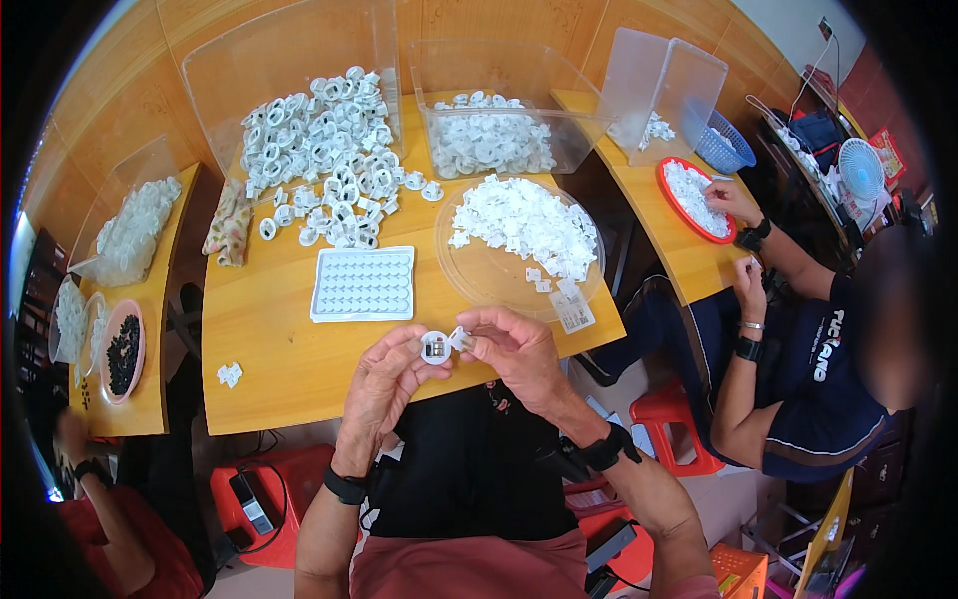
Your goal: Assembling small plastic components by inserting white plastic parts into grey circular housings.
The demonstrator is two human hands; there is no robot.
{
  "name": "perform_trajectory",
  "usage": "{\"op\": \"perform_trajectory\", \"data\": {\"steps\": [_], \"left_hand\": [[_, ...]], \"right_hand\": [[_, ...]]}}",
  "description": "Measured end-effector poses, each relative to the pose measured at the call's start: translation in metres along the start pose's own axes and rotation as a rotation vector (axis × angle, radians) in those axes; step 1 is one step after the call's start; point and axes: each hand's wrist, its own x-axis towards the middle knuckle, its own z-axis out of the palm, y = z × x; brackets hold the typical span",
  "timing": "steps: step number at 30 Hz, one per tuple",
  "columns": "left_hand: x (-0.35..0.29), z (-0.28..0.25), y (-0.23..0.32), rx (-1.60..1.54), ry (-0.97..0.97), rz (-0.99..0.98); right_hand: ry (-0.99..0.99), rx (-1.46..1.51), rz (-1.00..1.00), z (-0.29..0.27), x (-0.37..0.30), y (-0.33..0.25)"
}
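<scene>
Over the table's front edge, my left hand point(385, 377) pinches a round white plastic housing point(435, 346) with metal contacts showing inside. Beside it, my right hand point(521, 361) grips a small white plastic piece point(460, 338) between thumb and fingers, close against the housing's right side. Beyond my hands lies a white tray point(363, 285) with rows of round recesses. To its right, a heap of small white plastic pieces point(524, 225) rests on a clear round lid point(459, 285). Similar round housings point(319, 140) spill from a tipped clear bin behind the tray.
Another clear bin point(589, 128) holds more white parts. A few white pieces point(230, 374) lie at the table's left. At right, a person point(798, 389) handles pieces at a red tray point(731, 236). At left, another person point(120, 519) sits near a pink basin point(140, 344) of black parts.
</scene>
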Motion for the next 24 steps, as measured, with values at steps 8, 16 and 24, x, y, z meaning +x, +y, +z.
{"op": "perform_trajectory", "data": {"steps": [8, 16, 24], "left_hand": [[0.000, 0.000, 0.001, 0.014, 0.001, -0.006], [-0.003, -0.002, -0.001, 0.009, -0.029, -0.007], [-0.003, -0.001, 0.000, 0.015, -0.050, -0.006]], "right_hand": [[0.035, -0.122, -0.117, 0.006, 0.004, 0.000], [-0.027, -0.426, -0.226, 0.016, 0.004, -0.023], [-0.055, -0.524, -0.354, 0.016, 0.005, -0.021]]}}
